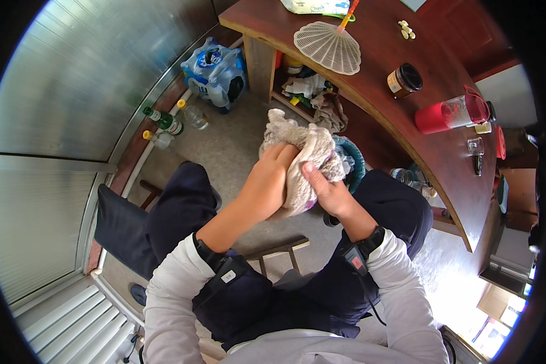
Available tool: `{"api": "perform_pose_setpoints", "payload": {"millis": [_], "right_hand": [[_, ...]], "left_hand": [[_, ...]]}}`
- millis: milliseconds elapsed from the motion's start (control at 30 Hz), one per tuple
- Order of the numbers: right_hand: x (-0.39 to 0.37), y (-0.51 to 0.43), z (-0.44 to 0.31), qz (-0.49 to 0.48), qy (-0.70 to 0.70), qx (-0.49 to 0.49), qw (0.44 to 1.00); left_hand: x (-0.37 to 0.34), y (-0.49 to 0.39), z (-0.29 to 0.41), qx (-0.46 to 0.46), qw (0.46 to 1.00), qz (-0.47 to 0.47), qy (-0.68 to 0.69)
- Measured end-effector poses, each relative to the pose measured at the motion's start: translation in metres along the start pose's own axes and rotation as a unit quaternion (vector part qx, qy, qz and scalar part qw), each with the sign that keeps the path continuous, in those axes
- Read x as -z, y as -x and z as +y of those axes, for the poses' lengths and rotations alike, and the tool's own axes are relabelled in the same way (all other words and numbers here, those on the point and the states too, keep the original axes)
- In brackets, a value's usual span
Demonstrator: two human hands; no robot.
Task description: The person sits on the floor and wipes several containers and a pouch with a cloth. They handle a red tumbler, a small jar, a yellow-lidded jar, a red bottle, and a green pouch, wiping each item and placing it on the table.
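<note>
A crumpled beige terry cloth [316, 145] with purple marks is bunched up in front of me, above the floor between my knees. My left hand [266, 182] grips its left side, the fingertips hidden in the folds. On the right side my right hand [330, 191] clasps it, thumb lying on top. Just behind the cloth, partly covered by it, stands a teal bin [357, 159] with clear plastic inside.
A curved wooden counter [368, 91] arches over the right, bearing a fly swatter [327, 48], a dark-lidded jar [405, 79] and a pink bottle [450, 113]. Shrink-wrapped bottles [216, 75] and a green bottle [164, 120] stand along the left wall. Rags [330, 111] hang from the shelf.
</note>
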State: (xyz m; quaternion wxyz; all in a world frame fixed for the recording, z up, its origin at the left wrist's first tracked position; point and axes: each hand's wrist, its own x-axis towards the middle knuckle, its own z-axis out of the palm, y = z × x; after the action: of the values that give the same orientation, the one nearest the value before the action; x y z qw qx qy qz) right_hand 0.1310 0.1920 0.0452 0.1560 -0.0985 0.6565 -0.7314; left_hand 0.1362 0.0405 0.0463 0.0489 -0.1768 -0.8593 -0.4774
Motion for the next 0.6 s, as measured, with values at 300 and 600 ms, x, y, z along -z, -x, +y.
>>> {"api": "perform_pose_setpoints", "payload": {"millis": [300, 600], "right_hand": [[0.02, -0.01, -0.004, 0.065, -0.372, -0.171, 0.91], [0.021, -0.007, -0.013, 0.015, -0.38, -0.121, 0.917]], "left_hand": [[0.006, -0.001, 0.005, -0.068, 0.996, 0.053, 0.012], [0.019, -0.004, 0.004, -0.116, 0.987, 0.079, -0.076]]}}
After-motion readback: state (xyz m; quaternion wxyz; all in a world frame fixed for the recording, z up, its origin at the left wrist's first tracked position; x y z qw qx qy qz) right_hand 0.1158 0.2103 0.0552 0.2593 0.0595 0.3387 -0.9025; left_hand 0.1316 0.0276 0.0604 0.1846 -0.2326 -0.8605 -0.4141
